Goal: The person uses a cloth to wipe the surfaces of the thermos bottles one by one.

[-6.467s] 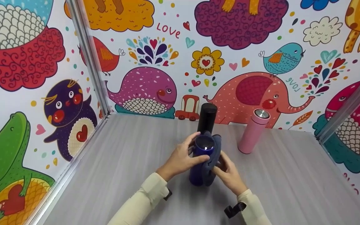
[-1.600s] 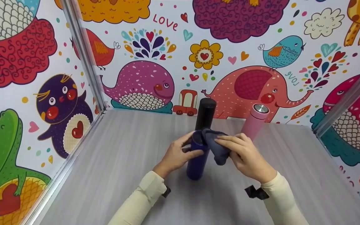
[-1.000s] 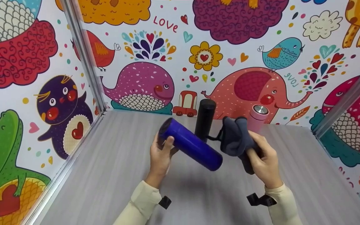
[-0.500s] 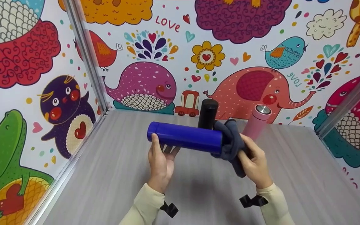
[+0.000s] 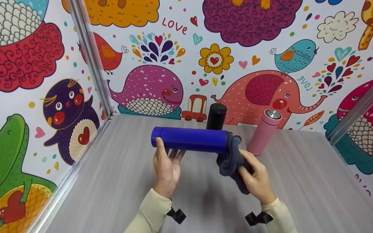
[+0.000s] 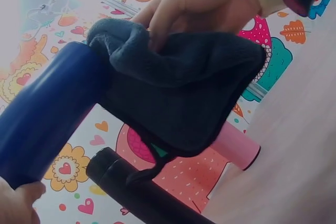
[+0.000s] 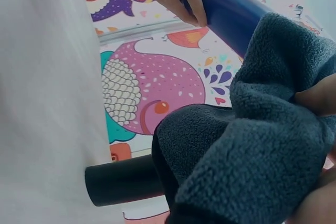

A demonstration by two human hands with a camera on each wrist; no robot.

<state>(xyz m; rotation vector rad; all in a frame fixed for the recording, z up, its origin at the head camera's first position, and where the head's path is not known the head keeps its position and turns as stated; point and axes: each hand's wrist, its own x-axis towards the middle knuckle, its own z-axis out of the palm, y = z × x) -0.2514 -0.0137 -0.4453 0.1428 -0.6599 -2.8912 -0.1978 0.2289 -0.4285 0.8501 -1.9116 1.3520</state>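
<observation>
A blue thermos bottle (image 5: pixel 189 139) lies nearly level in the air above the table. My left hand (image 5: pixel 166 171) holds it by its left end, with the thumb on the near side and the fingers beneath. My right hand (image 5: pixel 256 176) grips a bunched dark grey-blue cloth (image 5: pixel 231 160) at the bottle's right end. In the left wrist view the cloth (image 6: pixel 163 87) hangs down with a dark trimmed edge and laps the bottle's end. Thick fleecy folds of the cloth (image 7: pixel 257 140) fill much of the right wrist view.
A black bottle (image 5: pixel 216 116) stands upright behind the blue one, partly hidden by it. To its right a pink bottle (image 5: pixel 264 133) with a silver-topped lid stands on the grey table (image 5: pixel 121 181). Cartoon-printed walls close off the back and both sides.
The blue bottle was upright; my left hand has lifted it and tipped it sideways. My right hand brought the cloth from its top to its right end, lately moving slightly down and left.
</observation>
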